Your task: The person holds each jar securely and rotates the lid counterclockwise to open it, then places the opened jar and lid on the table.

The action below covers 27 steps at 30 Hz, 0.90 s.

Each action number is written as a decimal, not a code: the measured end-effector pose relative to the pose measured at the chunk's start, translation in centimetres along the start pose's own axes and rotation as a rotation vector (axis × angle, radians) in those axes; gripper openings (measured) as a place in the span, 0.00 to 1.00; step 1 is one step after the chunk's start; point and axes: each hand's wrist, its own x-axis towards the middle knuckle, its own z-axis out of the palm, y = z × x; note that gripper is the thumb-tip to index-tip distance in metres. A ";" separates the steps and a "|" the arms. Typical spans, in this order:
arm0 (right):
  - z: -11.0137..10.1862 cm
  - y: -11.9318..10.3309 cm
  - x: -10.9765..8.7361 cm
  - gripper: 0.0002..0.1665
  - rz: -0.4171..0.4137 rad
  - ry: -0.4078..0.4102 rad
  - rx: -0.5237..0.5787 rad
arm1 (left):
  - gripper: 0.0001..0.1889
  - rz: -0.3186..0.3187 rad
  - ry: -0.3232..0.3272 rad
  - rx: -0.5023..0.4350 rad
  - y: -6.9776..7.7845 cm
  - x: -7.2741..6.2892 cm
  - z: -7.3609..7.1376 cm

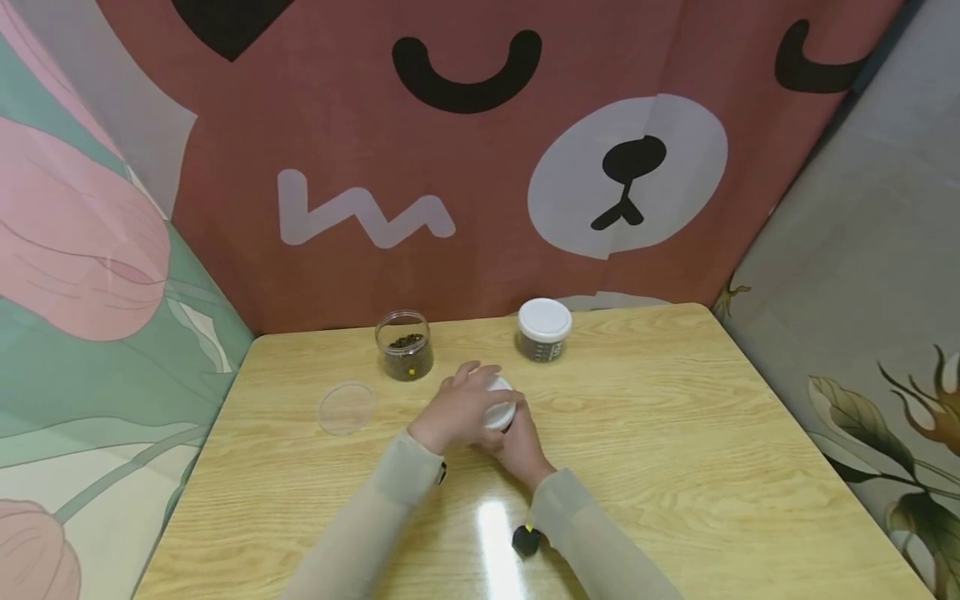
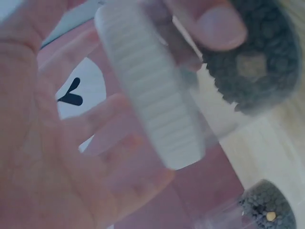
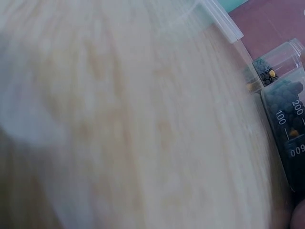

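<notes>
Both hands meet over the middle of the table at a clear jar [image 2: 271,52] of dark granules with a pale yellowish piece among them. A white ribbed lid [image 2: 147,86] sits at its mouth. My left hand [image 1: 467,407] curves over the lid, its fingers round the rim. My right hand [image 1: 522,446] grips the jar's body from the right, largely covering it in the head view. Printed measuring marks show on the jar [image 3: 283,107] in the right wrist view, with a fingertip at its lower edge.
An open clear jar [image 1: 406,363] of dark granules stands at the back left, a clear disc lid [image 1: 347,408] lying nearer. Behind the hands is a white-lidded jar [image 1: 543,332]. A small black object [image 1: 527,541] shows by the right cuff. Printed fabric [image 1: 480,275] borders the wooden table [image 1: 675,433].
</notes>
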 end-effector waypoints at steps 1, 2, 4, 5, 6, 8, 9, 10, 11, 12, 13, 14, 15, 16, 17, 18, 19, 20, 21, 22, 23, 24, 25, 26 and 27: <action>0.0 0.0 0.0 0.58 0.001 0.005 -0.014 | 0.35 0.005 -0.032 -0.006 -0.1 0.0 -0.1; 0.1 0.0 0.0 0.57 0.003 0.010 -0.024 | 0.36 0.007 -0.061 -0.011 -0.1 0.0 -0.3; 0.2 0.0 0.0 0.57 0.015 0.019 -0.039 | 0.38 0.005 -0.107 -0.015 -0.2 0.1 -0.5; 0.2 -0.1 0.0 0.57 0.018 0.023 -0.043 | 0.39 0.004 -0.122 -0.015 -0.2 0.1 -0.5; 0.2 -0.1 0.0 0.57 0.022 0.025 -0.048 | 0.39 0.004 -0.132 -0.013 -0.3 0.2 -0.5; 0.3 -0.1 0.0 0.57 0.029 0.032 -0.051 | 0.40 0.002 -0.142 -0.014 -0.4 0.2 -0.6; 0.3 -0.1 0.0 0.58 0.031 0.035 -0.054 | 0.40 0.000 -0.144 -0.013 -0.4 0.3 -0.6; 0.3 -0.1 0.0 0.58 0.032 0.036 -0.051 | 0.40 -0.003 -0.143 -0.015 -0.4 0.3 -0.6; 0.3 -0.1 0.0 0.58 0.032 0.035 -0.051 | 0.40 -0.004 -0.142 -0.013 -0.4 0.3 -0.5; 0.2 -0.1 0.0 0.58 0.030 0.033 -0.052 | 0.40 -0.006 -0.138 -0.012 -0.4 0.4 -0.5; 0.2 -0.2 0.0 0.58 0.030 0.033 -0.055 | 0.40 -0.009 -0.134 -0.014 -0.4 0.4 -0.5; 0.2 -0.2 0.0 0.58 0.032 0.029 -0.054 | 0.38 -0.012 -0.123 -0.014 -0.4 0.4 -0.5; 0.2 -0.2 0.0 0.58 0.032 0.027 -0.052 | 0.37 -0.017 -0.112 -0.017 -0.4 0.4 -0.5; 0.2 -0.3 0.0 0.59 0.036 0.025 -0.050 | 0.36 -0.023 -0.101 -0.018 -0.4 0.5 -0.4; 0.1 -0.3 0.0 0.59 0.039 0.023 -0.050 | 0.34 -0.030 -0.090 -0.023 -0.3 0.5 -0.5; 0.1 -0.3 0.0 0.60 0.045 0.020 -0.049 | 0.33 -0.038 -0.077 -0.029 -0.3 0.5 -0.4; 0.1 -0.3 0.0 0.61 0.053 0.017 -0.045 | 0.31 -0.046 -0.066 -0.033 -0.3 0.5 -0.4; 0.1 -0.3 0.0 0.61 0.057 0.012 -0.036 | 0.30 -0.052 -0.052 -0.038 -0.3 0.5 -0.4; 0.0 -0.3 0.0 0.62 0.060 0.008 -0.029 | 0.30 -0.062 -0.043 -0.041 -0.2 0.5 -0.3; 0.0 -0.4 0.0 0.62 0.064 0.002 -0.018 | 0.30 -0.072 -0.034 -0.045 -0.2 0.5 -0.3; 0.0 -0.3 0.0 0.62 0.058 -0.009 -0.003 | 0.30 -0.083 -0.019 -0.051 -0.1 0.5 -0.3; 0.0 -0.3 0.0 0.62 0.058 -0.015 0.009 | 0.31 -0.096 -0.008 -0.055 0.0 0.4 -0.2; -0.1 -0.3 0.0 0.61 0.055 -0.021 0.021 | 0.31 -0.108 0.002 -0.056 0.0 0.4 -0.1; -0.1 -0.3 0.0 0.61 0.051 -0.027 0.030 | 0.32 -0.123 0.011 -0.059 0.2 0.4 -0.1; -0.1 -0.2 0.0 0.60 0.047 -0.030 0.036 | 0.32 -0.138 0.020 -0.061 0.3 0.4 -0.1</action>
